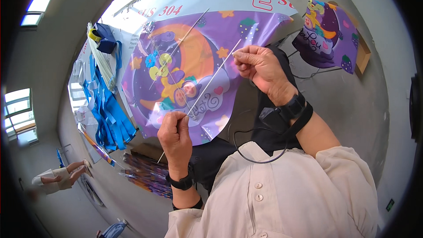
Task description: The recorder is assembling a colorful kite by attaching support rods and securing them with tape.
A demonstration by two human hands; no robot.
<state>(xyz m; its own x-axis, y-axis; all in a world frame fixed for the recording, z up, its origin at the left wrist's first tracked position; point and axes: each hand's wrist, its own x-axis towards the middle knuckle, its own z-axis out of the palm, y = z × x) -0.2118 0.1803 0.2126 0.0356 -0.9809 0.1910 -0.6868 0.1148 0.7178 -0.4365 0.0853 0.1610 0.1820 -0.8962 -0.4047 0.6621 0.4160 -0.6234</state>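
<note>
Head view: left hand (175,133) and right hand (257,64) raised, fingers pinched shut on opposite ends of thin white rod (214,78), above purple kite (185,61).

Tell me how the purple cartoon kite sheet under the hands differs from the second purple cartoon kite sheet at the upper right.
The purple cartoon kite sheet under the hands lies spread flat, while the second purple sheet at the upper right is bunched and curved. The first has thin white rods across it, one held by the left hand and right hand; the second is untouched. Both share purple backgrounds with bright cartoon prints.
</note>
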